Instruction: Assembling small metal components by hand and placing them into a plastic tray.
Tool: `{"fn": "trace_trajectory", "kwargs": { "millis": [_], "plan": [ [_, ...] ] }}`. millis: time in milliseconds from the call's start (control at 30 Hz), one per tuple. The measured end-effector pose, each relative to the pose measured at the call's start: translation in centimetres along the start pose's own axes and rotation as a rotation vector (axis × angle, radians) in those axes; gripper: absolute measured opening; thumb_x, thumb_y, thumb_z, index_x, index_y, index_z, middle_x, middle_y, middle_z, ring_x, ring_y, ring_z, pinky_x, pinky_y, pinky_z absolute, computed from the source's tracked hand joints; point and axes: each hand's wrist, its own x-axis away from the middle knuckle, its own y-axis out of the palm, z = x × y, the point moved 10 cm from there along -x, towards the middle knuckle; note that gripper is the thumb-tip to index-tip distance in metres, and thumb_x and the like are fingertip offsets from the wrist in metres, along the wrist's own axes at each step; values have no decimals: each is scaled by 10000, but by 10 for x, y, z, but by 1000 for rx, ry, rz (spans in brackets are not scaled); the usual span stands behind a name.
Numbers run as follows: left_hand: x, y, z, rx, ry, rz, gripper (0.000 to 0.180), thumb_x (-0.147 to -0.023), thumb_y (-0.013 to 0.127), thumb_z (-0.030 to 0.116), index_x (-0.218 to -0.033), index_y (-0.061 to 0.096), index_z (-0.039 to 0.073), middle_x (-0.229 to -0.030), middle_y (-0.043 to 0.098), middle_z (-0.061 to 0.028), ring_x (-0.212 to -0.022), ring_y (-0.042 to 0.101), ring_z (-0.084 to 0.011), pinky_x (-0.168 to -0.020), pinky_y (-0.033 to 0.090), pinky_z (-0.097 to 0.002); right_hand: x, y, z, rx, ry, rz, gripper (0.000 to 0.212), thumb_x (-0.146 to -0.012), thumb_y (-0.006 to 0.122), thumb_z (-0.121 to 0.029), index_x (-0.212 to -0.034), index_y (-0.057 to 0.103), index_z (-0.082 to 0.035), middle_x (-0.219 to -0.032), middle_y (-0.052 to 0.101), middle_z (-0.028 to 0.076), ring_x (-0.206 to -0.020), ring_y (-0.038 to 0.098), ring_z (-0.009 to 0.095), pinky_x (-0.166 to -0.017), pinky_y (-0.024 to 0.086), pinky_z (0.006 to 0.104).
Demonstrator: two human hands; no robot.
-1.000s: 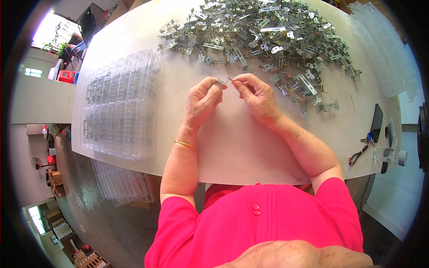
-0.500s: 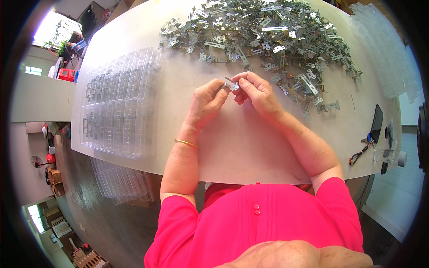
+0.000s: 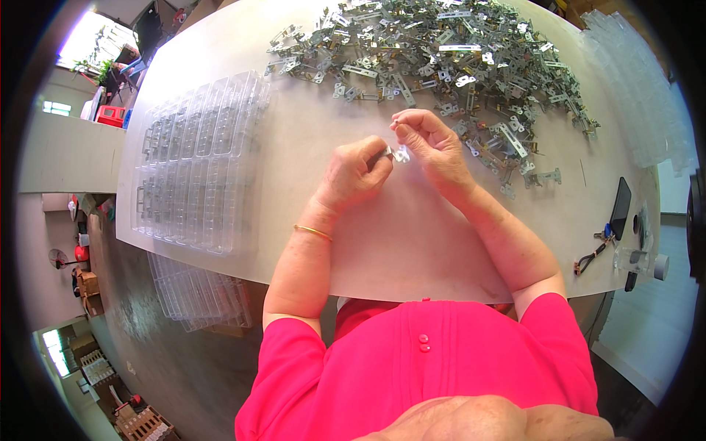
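Pinched in my left hand (image 3: 357, 170) is a small silvery metal bracket (image 3: 401, 154), its end with holes sticking out past my fingertips. Just to the right and a little farther off, my right hand (image 3: 435, 145) is closed, thumb against index finger; whatever lies between those fingertips is too small to make out. Beyond both hands spreads a large heap of similar metal brackets (image 3: 426, 55), some with brass-coloured parts. On the left of the table, a stack of clear plastic trays (image 3: 198, 165) has metal parts in some of its compartments.
More clear trays (image 3: 202, 294) sit below the table's left edge. Clear plastic trays (image 3: 636, 88) are piled at the far right. Near the right edge of the white table (image 3: 412, 250) lie a black phone (image 3: 621, 207), keys (image 3: 604, 234) on a dark strap and a clear bottle (image 3: 632, 259).
My hands have come apart. The bracket stays in my left hand, which has shifted slightly right and nearer, while my right fingertips have lifted away from it.
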Motion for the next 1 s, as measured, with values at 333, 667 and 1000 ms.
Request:
{"fn": "trace_trajectory", "kwargs": {
  "millis": [333,667,1000],
  "plan": [
    [1,-26,8,-127,95,320,38,-849,663,42,-857,637,15,-641,569,-64,-552,527,-111,-531,452,-284,3,5,6,50,118,-22,85,-999,610,-114,-1042,640,-47,-904,653,1,-788,597,63,-724,514,227],
    [-2,-21,-16,263,-131,45,274,-881,599,189,-1036,699,-14,-849,696,-125,-731,628,-109,-667,507,-274,-6,-17,-7,54,-16,77,81,-1004,598,-108,-1042,625,-42,-890,654,17,-795,635,84,-726,553,249],
    [0,-8,-25,552,-223,56,285,-970,645,144,-1215,612,2,-1007,698,-62,-845,653,-113,-752,531,-256,4,-26,-21,269,-130,232,111,-962,678,-138,-1064,691,-94,-737,584,-65,-656,481,14,-568,409,191]
  ]
}}
